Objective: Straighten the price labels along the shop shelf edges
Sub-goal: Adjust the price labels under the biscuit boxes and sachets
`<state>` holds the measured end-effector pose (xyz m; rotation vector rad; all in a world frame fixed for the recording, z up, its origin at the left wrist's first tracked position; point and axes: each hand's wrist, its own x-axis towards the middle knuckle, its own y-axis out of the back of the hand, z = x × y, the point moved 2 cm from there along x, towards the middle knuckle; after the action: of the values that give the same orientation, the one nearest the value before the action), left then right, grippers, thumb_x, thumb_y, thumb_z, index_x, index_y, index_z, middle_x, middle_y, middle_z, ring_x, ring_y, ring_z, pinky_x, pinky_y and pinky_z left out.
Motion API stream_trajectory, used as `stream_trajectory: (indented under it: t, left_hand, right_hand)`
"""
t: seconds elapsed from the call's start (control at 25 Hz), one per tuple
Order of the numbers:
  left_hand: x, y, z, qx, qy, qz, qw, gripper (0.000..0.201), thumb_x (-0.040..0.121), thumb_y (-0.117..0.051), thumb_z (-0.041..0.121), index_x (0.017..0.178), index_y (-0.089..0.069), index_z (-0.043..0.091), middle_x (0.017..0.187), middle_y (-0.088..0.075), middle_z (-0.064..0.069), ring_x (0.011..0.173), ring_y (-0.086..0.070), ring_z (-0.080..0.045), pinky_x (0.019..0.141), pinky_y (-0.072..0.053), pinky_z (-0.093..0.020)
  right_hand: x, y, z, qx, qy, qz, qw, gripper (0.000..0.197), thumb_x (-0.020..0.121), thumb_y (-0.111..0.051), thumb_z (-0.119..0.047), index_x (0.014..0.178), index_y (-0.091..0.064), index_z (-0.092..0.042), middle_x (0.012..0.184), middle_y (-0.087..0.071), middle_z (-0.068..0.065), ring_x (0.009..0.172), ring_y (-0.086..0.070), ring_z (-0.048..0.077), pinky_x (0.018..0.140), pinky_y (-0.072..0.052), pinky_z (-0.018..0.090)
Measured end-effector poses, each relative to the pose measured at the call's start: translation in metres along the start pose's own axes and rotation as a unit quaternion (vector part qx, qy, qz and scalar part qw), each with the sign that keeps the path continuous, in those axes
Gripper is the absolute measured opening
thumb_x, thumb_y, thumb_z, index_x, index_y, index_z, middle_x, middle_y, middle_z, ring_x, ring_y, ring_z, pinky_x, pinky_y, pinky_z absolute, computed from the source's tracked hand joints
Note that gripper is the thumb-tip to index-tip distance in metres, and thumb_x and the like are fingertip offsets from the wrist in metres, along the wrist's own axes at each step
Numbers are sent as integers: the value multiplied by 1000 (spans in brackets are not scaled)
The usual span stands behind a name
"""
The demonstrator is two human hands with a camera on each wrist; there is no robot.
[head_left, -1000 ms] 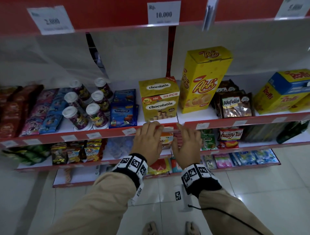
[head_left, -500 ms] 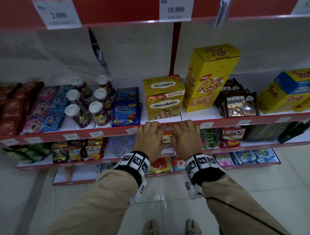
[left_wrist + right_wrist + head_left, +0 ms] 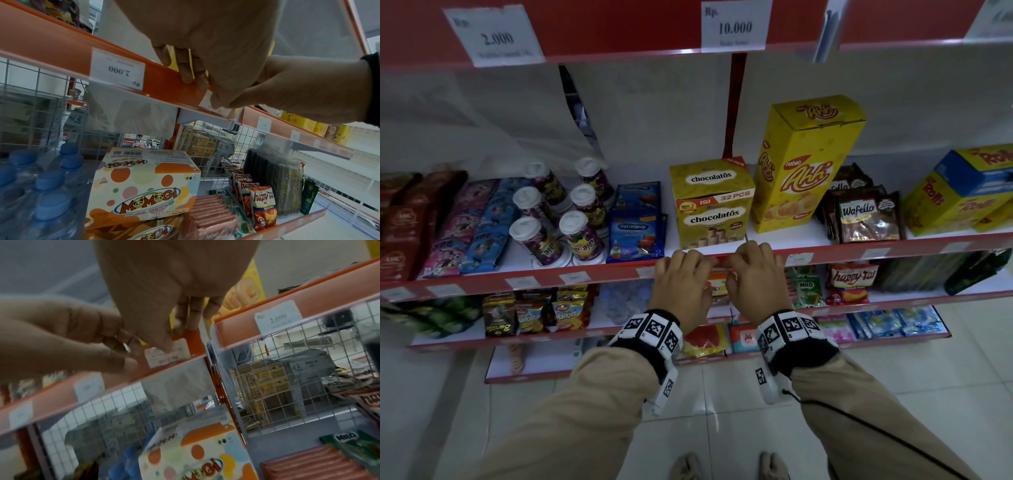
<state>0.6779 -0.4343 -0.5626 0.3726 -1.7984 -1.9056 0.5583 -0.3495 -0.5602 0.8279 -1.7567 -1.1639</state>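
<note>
Red plastic strip runs along the front of the shelf edge (image 3: 602, 274), and both hands sit on it side by side, just below the chocolatos box (image 3: 711, 205). The left hand (image 3: 681, 284) has its fingers curled over the top of the strip, while its thumb comes up from under toward a small white price label (image 3: 167, 353) set in the strip near the end of that shelf section. The right hand (image 3: 755, 277) also hooks its fingers over the top edge, and its thumb presses on the upper part of the same label; in the left wrist view only a corner of that label (image 3: 207, 101) shows between the two hands. So each grip is clenched onto the strip at the label, which sits slightly tilted in the right wrist view. Another label reading 2.000 (image 3: 118, 69) lies further left on the same strip, well apart from the hands. Just right of the chocolatos box stands a tall yellow Ahh box (image 3: 804, 164). On the shelf beneath stands a Momogi box (image 3: 148, 191).
</note>
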Motion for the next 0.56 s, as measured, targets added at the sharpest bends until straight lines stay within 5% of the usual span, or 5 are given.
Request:
stream_trajectory:
  t: [0.2,0.32,0.44,0.56]
  left_hand:
    - [4,2,-4,-72,50,4,996,44,95,-42,42,135,-41,25,126,-54,4,111,-44,-20,94,-26,-40]
    - [5,0,-4,-112,77,17,991,41,97,-36,49,130,-47,26,123,-57,6,112,-45,-19,94,-24,-39]
    - [5,1,-1,-134,88,28,987,36,97,-32,52,116,-54,31,116,-59,8,108,-45,-20,89,-27,-39]
    - [4,2,0,-161,99,40,981,33,97,-33,52,107,-57,31,110,-59,9,104,-45,-20,85,-27,-37]
  right_hand:
    - [9,12,14,229,-85,-5,970,7,86,-63,-10,87,-65,-17,84,-67,1,85,-58,22,71,-46,34]
    - [9,18,17,383,-195,73,900,12,84,-70,-14,88,-61,-21,74,-65,-3,71,-63,14,65,-52,28]
    - [6,11,10,548,-271,65,789,25,82,-72,-8,102,-59,-15,83,-68,9,77,-67,20,71,-54,28]
    - [1,1,-1,594,-276,43,754,21,84,-69,-4,104,-62,-4,93,-68,17,85,-66,24,78,-54,30]
